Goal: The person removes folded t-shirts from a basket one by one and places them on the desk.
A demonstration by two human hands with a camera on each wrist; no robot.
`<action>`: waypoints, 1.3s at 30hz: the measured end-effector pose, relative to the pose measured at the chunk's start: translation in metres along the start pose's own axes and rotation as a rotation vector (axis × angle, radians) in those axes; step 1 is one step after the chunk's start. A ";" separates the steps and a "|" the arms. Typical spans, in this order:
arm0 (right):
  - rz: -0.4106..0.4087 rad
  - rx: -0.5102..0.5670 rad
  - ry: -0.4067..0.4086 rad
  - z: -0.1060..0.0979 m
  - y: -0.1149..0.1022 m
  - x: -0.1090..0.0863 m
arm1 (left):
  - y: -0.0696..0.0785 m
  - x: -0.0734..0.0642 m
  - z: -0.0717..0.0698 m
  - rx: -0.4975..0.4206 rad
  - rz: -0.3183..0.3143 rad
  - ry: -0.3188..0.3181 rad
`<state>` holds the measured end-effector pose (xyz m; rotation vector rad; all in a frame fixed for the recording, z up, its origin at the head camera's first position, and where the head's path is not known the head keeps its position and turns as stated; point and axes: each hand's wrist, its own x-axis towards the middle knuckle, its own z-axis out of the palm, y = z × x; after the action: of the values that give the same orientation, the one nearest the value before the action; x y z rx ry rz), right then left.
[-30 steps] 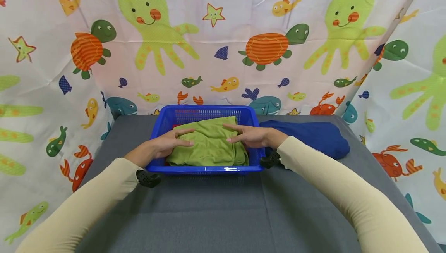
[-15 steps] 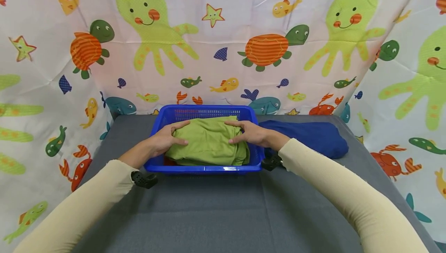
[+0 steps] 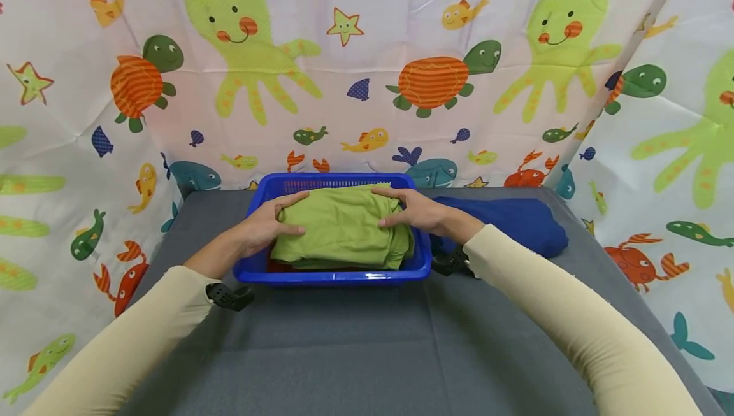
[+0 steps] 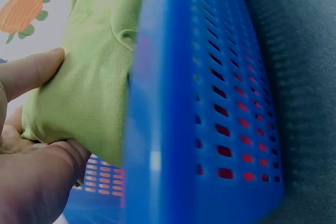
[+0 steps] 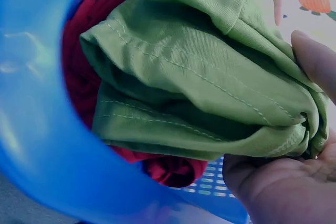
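Note:
A folded light-green garment (image 3: 338, 222) with stitched hems lies over the blue plastic basket (image 3: 338, 278). At its left end my left hand (image 3: 260, 228) grips it, thumb on top and fingers tucked beneath, as the left wrist view shows. My right hand (image 3: 421, 212) grips the right end the same way; in the right wrist view the layered hems (image 5: 194, 87) fold between thumb and fingers. Under the green garment, red cloth (image 5: 176, 170) lies inside the basket, mostly hidden by it in the head view.
A dark blue folded cloth (image 3: 507, 225) lies on the grey table (image 3: 338, 346) to the right of the basket, partly behind my right forearm. A sea-animal print curtain (image 3: 367, 85) hangs behind and at both sides.
Both hands have closed on the ends of the green garment, fingers going underneath. The garment has risen slightly in the basket, its far edge now higher.

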<state>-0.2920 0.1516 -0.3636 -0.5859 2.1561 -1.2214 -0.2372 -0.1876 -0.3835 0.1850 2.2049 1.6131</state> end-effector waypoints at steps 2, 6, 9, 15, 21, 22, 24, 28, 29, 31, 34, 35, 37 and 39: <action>-0.005 -0.002 0.004 0.000 -0.003 -0.003 | 0.003 -0.003 -0.001 -0.001 0.011 -0.002; -0.029 0.012 0.020 0.001 -0.008 -0.009 | 0.008 -0.007 -0.002 0.013 0.051 0.005; -0.046 0.024 0.032 0.003 -0.012 -0.016 | 0.013 -0.011 -0.002 0.023 0.071 0.005; -0.064 0.040 0.022 -0.003 -0.015 -0.024 | 0.019 -0.012 0.000 0.012 0.074 -0.012; -0.101 0.043 0.029 -0.015 -0.024 -0.033 | 0.033 -0.015 0.005 -0.034 0.097 -0.035; -0.108 0.043 0.031 -0.018 -0.027 -0.035 | 0.037 -0.016 0.005 -0.038 0.104 -0.037; -0.115 0.038 0.034 -0.023 -0.034 -0.037 | 0.043 -0.017 0.005 -0.051 0.116 -0.037; -0.106 0.008 0.038 -0.032 -0.046 -0.040 | 0.053 -0.015 0.002 -0.055 0.133 -0.046; -0.101 0.014 0.037 -0.033 -0.048 -0.042 | 0.055 -0.014 0.002 -0.055 0.134 -0.050; -0.094 0.035 0.032 -0.038 -0.049 -0.045 | 0.061 -0.012 0.003 -0.042 0.138 -0.061; -0.091 0.065 0.030 -0.046 -0.050 -0.052 | 0.070 -0.009 0.006 -0.023 0.145 -0.077; -0.094 0.069 0.029 -0.048 -0.051 -0.055 | 0.074 -0.009 0.008 -0.019 0.149 -0.081; -0.103 0.055 0.029 -0.053 -0.053 -0.058 | 0.080 -0.009 0.009 -0.016 0.156 -0.085; -0.112 0.039 0.028 -0.057 -0.055 -0.062 | 0.085 -0.009 0.011 -0.011 0.164 -0.095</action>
<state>-0.2807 0.1988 -0.2757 -0.6842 2.1420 -1.3350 -0.2358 -0.1533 -0.3048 0.4404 2.1569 1.6644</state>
